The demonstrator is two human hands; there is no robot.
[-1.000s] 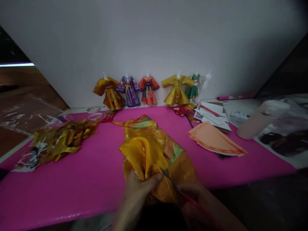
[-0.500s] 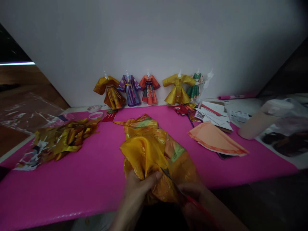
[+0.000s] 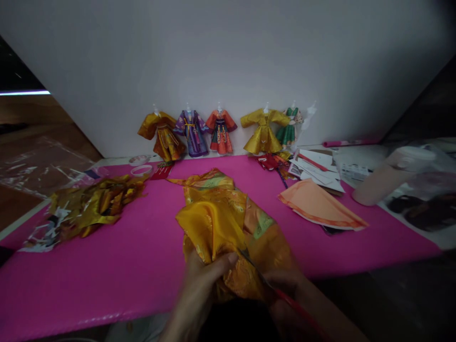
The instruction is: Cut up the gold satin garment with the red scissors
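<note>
Golden satin fabric (image 3: pixel 213 223): bunched on the pink table (image 3: pixel 142 270), its near end gathered up at the hands; green and orange patterned parts show along its far and right sides.
Left hand (image 3: pixel 201 280): at the near end of the fabric, thumb on top, fingers gripping a fold from its left side.
Right hand (image 3: pixel 287 282): at the fabric's near right edge, fingers wrapped round the red handles of the scissors (image 3: pixel 294 304); part of this grip is lost in shadow.
Scissor blade: dark, slanting over the fabric, its tip close to the left thumb; whether the blades are parted, I cannot tell.
Gold scraps (image 3: pixel 96 206): heaped left of the fabric, with clear plastic about them.
White ring (image 3: pixel 141 171) and red tag (image 3: pixel 161 172): beyond the fabric, to its left.
Small garments on stands: a row beyond the fabric, namely a gold robe (image 3: pixel 162 135), purple robe (image 3: pixel 192 135), orange-red robe (image 3: pixel 221 133), yellow robe (image 3: pixel 263 133) and green dress (image 3: pixel 287 133).
Peach fan-shaped piece (image 3: pixel 318 204): right of the fabric, well apart from it.
White papers (image 3: pixel 317 173): right of the fabric and farther back, a red pen (image 3: pixel 312 162) on them.
Pale pink bottle (image 3: pixel 383 180): far right of the fabric, white cap on.
</note>
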